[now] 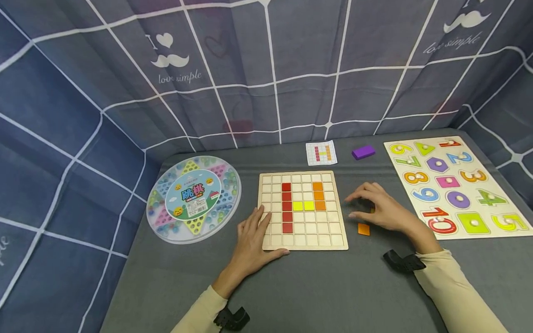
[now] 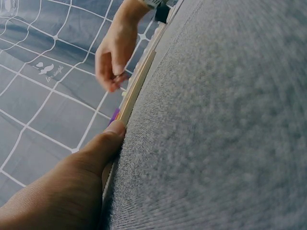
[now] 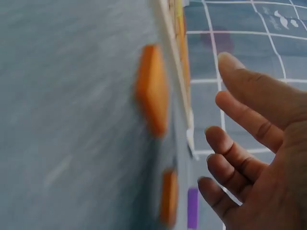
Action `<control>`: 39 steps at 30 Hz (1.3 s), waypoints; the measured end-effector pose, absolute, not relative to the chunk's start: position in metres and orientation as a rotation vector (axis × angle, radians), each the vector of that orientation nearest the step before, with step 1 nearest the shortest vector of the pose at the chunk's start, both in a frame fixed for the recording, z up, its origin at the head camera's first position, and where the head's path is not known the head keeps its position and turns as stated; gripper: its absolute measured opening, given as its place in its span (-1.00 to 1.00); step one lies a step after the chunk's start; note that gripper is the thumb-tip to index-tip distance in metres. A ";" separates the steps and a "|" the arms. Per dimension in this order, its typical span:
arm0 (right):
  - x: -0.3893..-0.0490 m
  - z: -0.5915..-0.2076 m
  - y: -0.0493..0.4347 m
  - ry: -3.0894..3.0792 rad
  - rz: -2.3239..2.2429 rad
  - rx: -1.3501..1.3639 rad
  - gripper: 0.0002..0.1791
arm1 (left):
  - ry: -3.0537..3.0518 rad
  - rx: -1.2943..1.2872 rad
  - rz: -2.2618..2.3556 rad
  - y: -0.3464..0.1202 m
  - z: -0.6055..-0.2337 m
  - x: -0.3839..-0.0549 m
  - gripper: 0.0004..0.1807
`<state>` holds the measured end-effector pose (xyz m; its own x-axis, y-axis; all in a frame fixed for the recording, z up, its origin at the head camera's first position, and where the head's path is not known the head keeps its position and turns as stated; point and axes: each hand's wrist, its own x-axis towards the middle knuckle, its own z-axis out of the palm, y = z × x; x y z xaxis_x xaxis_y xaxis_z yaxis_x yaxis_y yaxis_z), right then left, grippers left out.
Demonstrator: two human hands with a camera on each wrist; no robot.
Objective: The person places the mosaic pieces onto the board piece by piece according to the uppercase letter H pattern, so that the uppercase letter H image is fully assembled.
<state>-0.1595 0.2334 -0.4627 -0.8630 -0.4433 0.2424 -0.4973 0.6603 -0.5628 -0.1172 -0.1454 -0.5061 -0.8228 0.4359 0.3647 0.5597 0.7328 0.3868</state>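
A wooden grid board point(image 1: 270, 240) lies mid-table, with a column of red tiles point(image 1: 287, 207), two yellow tiles point(image 1: 303, 206) and three orange tiles point(image 1: 318, 196) in its cells. My left hand point(image 1: 250, 236) rests at its lower left corner, fingers over the left edge and thumb point(image 2: 108, 141) along the near edge. Right of the board, my right hand point(image 1: 381, 207) hovers with thumb and fingers apart, holding nothing. Below it lies a loose orange tile point(image 1: 363, 229); a second orange tile point(image 3: 169, 199) is mostly hidden under the hand in the head view.
A small pattern card point(image 1: 321, 153) and a purple block point(image 1: 363, 152) lie behind the board. At left is a round Chinese checkers set point(image 1: 233, 185). A number puzzle board point(image 1: 416, 203) lies at right, and a tiled-pattern curtain point(image 1: 250, 106) rises behind.
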 end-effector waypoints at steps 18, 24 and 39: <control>-0.136 -0.475 0.253 -2.836 0.925 0.945 -0.62 | -2.703 -0.765 -0.727 -0.147 -0.505 -0.116 0.13; -0.137 -0.476 0.255 -2.838 0.966 0.935 -0.66 | -2.700 -0.775 -0.722 -0.146 -0.504 -0.118 0.12; -0.138 -0.478 0.257 -2.840 0.960 0.937 -0.67 | -2.705 -0.769 -0.727 -0.145 -0.504 -0.115 0.13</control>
